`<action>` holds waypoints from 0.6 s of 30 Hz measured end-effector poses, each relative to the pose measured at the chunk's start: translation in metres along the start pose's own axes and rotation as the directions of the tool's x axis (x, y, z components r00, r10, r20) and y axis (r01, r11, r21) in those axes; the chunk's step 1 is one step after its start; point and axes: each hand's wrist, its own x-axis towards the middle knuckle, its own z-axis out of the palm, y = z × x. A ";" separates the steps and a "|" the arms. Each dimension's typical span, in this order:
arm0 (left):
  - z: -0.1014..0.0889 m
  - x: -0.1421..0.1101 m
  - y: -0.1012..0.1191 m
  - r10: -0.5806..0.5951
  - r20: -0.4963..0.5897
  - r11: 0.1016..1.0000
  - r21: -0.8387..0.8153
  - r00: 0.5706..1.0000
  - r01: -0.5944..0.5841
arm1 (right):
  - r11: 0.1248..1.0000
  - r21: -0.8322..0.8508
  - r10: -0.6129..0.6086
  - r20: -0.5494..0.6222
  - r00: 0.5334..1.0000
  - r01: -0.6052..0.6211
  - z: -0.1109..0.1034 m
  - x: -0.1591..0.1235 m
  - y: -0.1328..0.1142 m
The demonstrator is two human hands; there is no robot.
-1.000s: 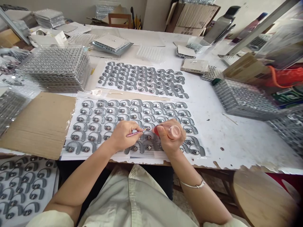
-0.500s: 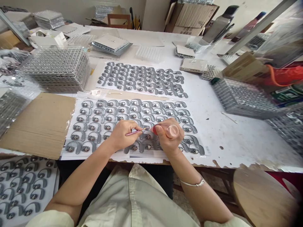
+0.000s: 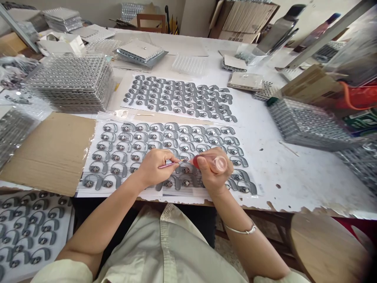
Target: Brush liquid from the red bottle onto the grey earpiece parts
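Observation:
Between its fingertips my left hand [image 3: 155, 167] pinches a thin pink stick [image 3: 167, 165], its tip over one of the small grey pieces. My right hand [image 3: 216, 173] is wrapped around a small squeeze bottle [image 3: 218, 163] with a red front end, its nozzle pointing left. The two tips almost meet above the same piece. Rows of grey curved pieces [image 3: 138, 147], each with a shiny round part, lie on a white sheet [image 3: 92, 159] under both hands. My hands hide several pieces in the lower rows.
Behind lies a second sheet of grey pieces [image 3: 176, 96]. Stacked clear trays [image 3: 70, 84] stand at left beside a cardboard sheet [image 3: 50, 153]. More trays [image 3: 303, 122] sit at right, near a loose stick [image 3: 288, 148]. A round wooden stool [image 3: 326, 247] is below the table edge.
The view has shifted slightly, so the table items appear a little to the right. Both hands keep their grips, and their tips stay close together over the same area.

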 end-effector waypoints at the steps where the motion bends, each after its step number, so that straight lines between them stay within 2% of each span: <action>1: 0.000 0.000 0.000 0.002 0.000 1.000 -0.006 1.000 -0.002 | 1.000 0.011 -0.012 0.003 1.000 0.012 0.000 0.000 0.000; 18: -0.001 0.001 -0.001 -0.001 -0.009 0.999 -0.045 1.000 0.001 | 0.999 -0.021 -0.030 0.034 0.999 0.031 0.002 0.002 -0.001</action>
